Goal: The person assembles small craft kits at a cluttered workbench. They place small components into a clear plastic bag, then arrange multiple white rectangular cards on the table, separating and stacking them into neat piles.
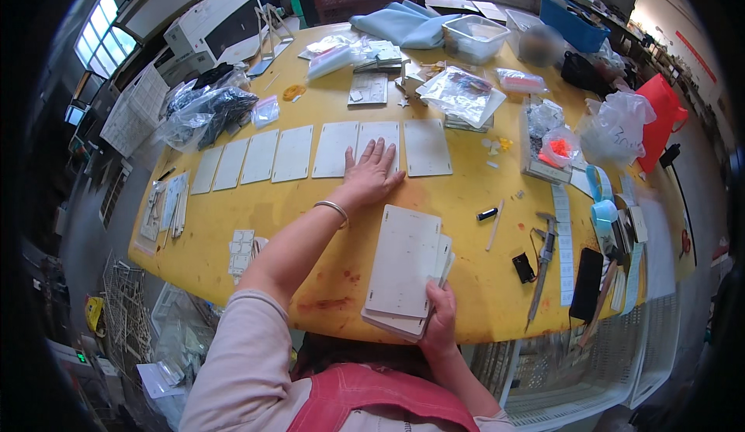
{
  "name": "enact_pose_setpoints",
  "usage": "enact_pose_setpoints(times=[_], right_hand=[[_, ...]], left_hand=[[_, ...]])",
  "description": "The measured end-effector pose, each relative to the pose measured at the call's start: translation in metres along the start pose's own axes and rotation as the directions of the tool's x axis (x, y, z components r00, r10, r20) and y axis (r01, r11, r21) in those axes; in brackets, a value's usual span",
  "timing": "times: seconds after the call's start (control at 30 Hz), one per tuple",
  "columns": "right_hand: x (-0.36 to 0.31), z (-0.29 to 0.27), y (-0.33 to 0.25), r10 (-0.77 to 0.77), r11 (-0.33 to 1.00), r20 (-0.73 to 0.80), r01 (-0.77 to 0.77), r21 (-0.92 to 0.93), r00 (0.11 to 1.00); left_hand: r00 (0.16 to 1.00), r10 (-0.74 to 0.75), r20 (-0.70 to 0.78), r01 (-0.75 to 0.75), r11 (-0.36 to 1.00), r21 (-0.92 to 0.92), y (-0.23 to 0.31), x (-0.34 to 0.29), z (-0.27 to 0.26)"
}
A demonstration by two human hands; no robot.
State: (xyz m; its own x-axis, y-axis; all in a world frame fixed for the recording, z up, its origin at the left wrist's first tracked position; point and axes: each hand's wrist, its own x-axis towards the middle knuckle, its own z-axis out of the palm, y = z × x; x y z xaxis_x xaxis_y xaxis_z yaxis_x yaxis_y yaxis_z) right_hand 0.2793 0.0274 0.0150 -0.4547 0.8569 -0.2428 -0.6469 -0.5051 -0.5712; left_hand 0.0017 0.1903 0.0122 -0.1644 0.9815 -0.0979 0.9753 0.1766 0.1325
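Note:
A row of thin white rectangular panels (pixel 292 153) lies across the yellow table, each with small dark marks near its edges. Fingers spread and flat, my left hand (pixel 371 174) rests on one panel (pixel 380 129) toward the right of the row, covering its lower part. One more panel (pixel 427 147) lies just right of that hand. Closer to me, my right hand (pixel 441 314) grips a fanned stack of similar white panels (pixel 400 257) by its lower right edge. The fingers under the stack are hidden.
Calipers (pixel 542 265), a black phone (pixel 587 278) and a small black marker-like cylinder (pixel 486 214) lie to the right. Plastic bags (pixel 209 110) and a clear tub (pixel 475 38) stand farther back. White crates (pixel 570 389) sit below the near edge.

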Motion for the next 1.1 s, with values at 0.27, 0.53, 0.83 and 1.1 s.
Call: enact_pose_setpoints(times=[0.27,0.53,0.83,1.1], right_hand=[[-0.001,0.004,-0.002,-0.007,1.0,0.018,0.007,-0.018,1.0],[-0.001,0.007,-0.002,0.008,1.0,0.019,-0.008,-0.014,1.0],[0.0,0.004,0.001,0.005,1.0,0.028,-0.005,-0.015,1.0],[0.0,0.007,0.003,-0.023,0.997,0.003,0.023,-0.069,1.0]], left_hand=[[0.999,-0.035,-0.039,0.033,0.999,-0.044,0.009,0.006,0.005],[0.957,-0.275,-0.093,0.27,0.961,-0.055,-0.036,0.0,0.001],[0.925,-0.374,-0.06,0.361,0.919,-0.16,-0.039,0.003,0.009],[0.896,-0.407,-0.177,0.368,0.905,-0.215,-0.062,0.002,0.005]])
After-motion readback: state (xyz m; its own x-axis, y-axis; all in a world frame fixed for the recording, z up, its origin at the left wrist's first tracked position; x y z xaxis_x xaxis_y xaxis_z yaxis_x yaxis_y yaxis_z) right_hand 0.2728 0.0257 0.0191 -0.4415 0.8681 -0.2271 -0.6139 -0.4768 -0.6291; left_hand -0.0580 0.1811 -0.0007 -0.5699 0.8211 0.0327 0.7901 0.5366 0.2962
